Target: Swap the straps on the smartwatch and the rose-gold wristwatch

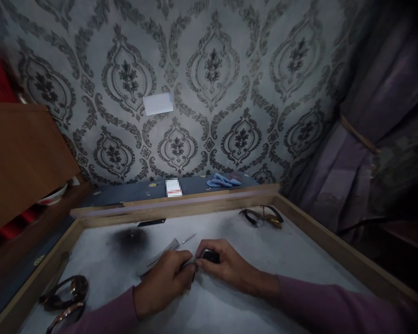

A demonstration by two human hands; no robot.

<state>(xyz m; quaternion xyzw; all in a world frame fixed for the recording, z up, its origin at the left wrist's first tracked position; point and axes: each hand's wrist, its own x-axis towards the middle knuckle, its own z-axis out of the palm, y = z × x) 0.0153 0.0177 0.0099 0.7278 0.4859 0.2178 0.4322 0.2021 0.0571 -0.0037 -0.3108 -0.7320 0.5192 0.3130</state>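
Observation:
In the middle of the framed white board [271, 264], my right hand [226, 264] is closed around a black smartwatch case [209, 255]. My left hand [167, 276] is pinched on a short greyish strap piece [192, 260] close to the case; the fingers partly hide it, and whether it joins the case I cannot tell. A grey watch strap [160, 256] with a row of holes shows behind my left hand, slanting up to the right. Just past its end lies a thin silver tool [188, 238].
Dark-banded watches [64, 292] lie at the left front. More watches [263, 217] are at the back right. A black blade-like strip [152, 222] rests near the back rail. Beyond the raised wooden rim [299, 213] are a small white box [173, 187] and a blue cloth [223, 180].

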